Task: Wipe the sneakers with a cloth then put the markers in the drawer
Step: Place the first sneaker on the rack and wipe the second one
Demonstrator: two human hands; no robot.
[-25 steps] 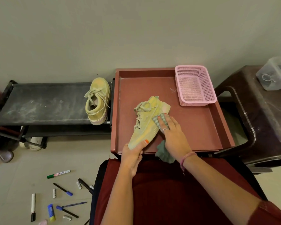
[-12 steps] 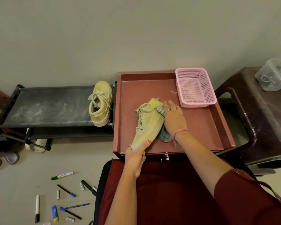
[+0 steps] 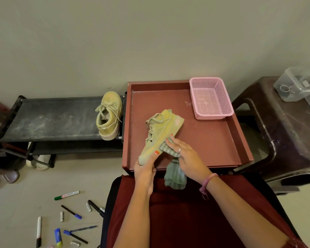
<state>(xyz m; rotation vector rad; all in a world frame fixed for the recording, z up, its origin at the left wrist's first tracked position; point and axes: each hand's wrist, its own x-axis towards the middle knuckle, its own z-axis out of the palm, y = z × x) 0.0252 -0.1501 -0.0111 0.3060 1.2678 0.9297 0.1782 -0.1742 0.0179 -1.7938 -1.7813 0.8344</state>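
A yellow sneaker (image 3: 161, 130) lies tilted on its side on the red-brown table top (image 3: 213, 140). My left hand (image 3: 146, 170) grips its toe end at the table's near edge, thumb on the upper. My right hand (image 3: 184, 159) presses a grey-green striped cloth (image 3: 174, 173) against the sneaker's side near the toe; the rest of the cloth hangs over the table edge. A second yellow sneaker (image 3: 109, 115) stands on the black rack (image 3: 52, 119) to the left. Several markers (image 3: 67, 195) lie scattered on the floor at the lower left.
A pink mesh basket (image 3: 210, 98) sits at the table's back right corner. A dark stool (image 3: 284, 133) with a clear plastic box (image 3: 299, 85) stands to the right. Shoes lie under the rack. My lap, in red cloth, fills the foreground.
My right hand slid the cloth from the sneaker's heel end back down its side to the toe end. The left hand kept its hold on the toe.
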